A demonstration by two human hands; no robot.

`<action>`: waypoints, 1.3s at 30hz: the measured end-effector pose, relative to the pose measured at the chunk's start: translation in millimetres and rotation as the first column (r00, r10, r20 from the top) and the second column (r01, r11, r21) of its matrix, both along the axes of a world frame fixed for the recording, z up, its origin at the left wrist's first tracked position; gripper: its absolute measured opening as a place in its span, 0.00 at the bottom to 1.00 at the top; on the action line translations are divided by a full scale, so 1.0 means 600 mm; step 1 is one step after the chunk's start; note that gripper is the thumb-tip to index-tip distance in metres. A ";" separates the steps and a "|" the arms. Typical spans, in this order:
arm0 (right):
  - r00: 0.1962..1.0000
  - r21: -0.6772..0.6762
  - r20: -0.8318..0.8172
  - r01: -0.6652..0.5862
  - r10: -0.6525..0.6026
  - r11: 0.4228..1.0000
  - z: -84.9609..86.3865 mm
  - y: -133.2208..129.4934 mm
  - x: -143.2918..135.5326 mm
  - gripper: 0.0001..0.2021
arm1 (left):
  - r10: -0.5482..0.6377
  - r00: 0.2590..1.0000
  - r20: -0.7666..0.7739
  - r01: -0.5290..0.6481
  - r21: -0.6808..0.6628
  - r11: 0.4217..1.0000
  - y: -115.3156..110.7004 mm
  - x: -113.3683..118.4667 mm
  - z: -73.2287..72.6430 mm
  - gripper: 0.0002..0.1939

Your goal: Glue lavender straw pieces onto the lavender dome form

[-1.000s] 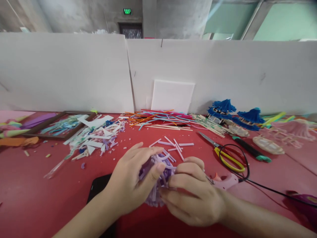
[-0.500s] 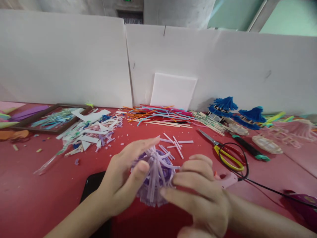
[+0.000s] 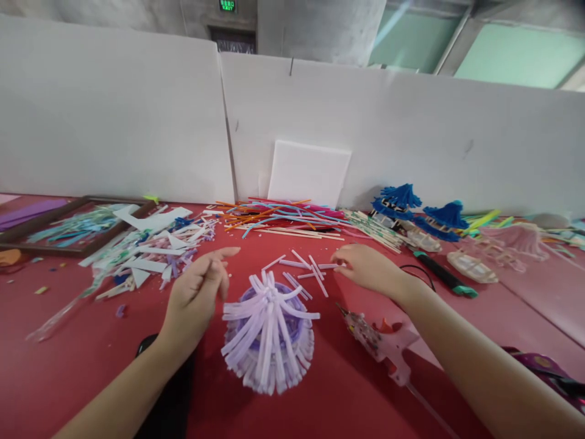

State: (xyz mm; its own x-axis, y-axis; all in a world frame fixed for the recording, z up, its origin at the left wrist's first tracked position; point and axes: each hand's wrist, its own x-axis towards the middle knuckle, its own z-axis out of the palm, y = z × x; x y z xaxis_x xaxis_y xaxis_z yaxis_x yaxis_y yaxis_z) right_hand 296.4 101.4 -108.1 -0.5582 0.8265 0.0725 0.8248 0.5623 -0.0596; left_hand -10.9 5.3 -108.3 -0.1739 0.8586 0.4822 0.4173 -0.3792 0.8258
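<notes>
A lilac pipe-cleaner piece shaped like a tiered, fringed roof [image 3: 270,335] stands on the red table, with neither hand touching it. At its left, my left hand [image 3: 196,292] hovers with the index finger stretched, the other fingers loosely bent, and nothing held. Beyond it to the right, my right hand [image 3: 370,268] reaches down, fingertips pinched at the end of a short lilac pipe cleaner [image 3: 295,264]. Several more cut lilac lengths [image 3: 316,268] lie crossed there. Near my right forearm rests a pink glue gun [image 3: 384,347], a glue stick in its back.
Colourful pipe cleaners [image 3: 283,214] lie along the white board [image 3: 388,122]. Scraps [image 3: 155,250] and a brown frame [image 3: 77,250] are at left, a black phone-like slab [image 3: 167,390] by my left wrist. Blue-roofed models [image 3: 443,219] and a green-black tool [image 3: 445,274] are at right.
Both hands have come away from the lilac roof, my left hand moving left and my right hand going forward to the cut pieces. The glue gun now shows fully; the scissors are hidden.
</notes>
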 end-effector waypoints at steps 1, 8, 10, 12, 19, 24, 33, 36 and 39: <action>1.000 -0.017 0.027 0.006 -0.006 1.000 -0.011 0.004 0.000 0.10 | 0.017 1.000 0.025 -0.017 -0.015 1.000 0.000 0.000 -0.004 0.17; 0.992 -0.079 0.123 0.020 -0.010 0.997 -0.040 0.008 -0.001 0.16 | 0.101 0.989 0.107 -0.093 -0.079 0.993 0.011 -0.006 -0.024 0.11; 0.988 -0.103 0.154 0.023 -0.007 0.994 -0.041 0.011 0.001 0.16 | 0.093 0.989 0.117 -0.083 -0.084 0.993 0.011 -0.004 -0.027 0.10; 0.984 -0.126 0.179 0.035 -0.012 0.991 -0.041 0.014 0.003 0.17 | 0.065 0.990 0.124 -0.052 -0.105 0.993 0.008 -0.001 -0.027 0.11; 0.984 -0.192 0.173 0.073 -0.040 0.979 -0.029 0.007 0.002 0.17 | 0.081 0.989 0.120 -0.065 -0.132 0.989 0.006 -0.002 -0.030 0.10; 0.998 -0.141 0.025 0.069 -0.066 0.988 -0.013 0.000 -0.001 0.10 | 0.102 0.990 0.097 -0.095 -0.080 0.992 0.014 -0.005 -0.030 0.08; 0.783 0.171 -0.614 0.007 0.101 0.985 0.062 -0.095 -0.047 0.09 | 0.008 1.000 -0.005 -0.006 0.184 0.983 -0.024 0.039 0.101 0.05; 0.608 0.273 -0.733 -0.145 0.304 0.951 0.094 -0.150 -0.069 0.04 | -0.237 0.927 -0.290 0.308 0.231 0.923 -0.042 0.068 0.145 0.10; 0.561 0.293 -0.742 -0.222 0.368 0.930 0.114 -0.182 -0.081 0.07 | -0.299 0.803 -0.515 0.423 0.139 0.896 -0.056 0.089 0.161 0.14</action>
State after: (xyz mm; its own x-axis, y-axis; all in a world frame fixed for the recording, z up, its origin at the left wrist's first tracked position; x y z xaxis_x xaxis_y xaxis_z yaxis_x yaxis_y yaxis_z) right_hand 247.8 -7.9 -39.6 -0.4388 0.5635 0.6999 0.2899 0.8260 -0.4834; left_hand 42.7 -28.3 -11.6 0.4256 0.6623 0.6167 0.5217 -0.7364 0.4308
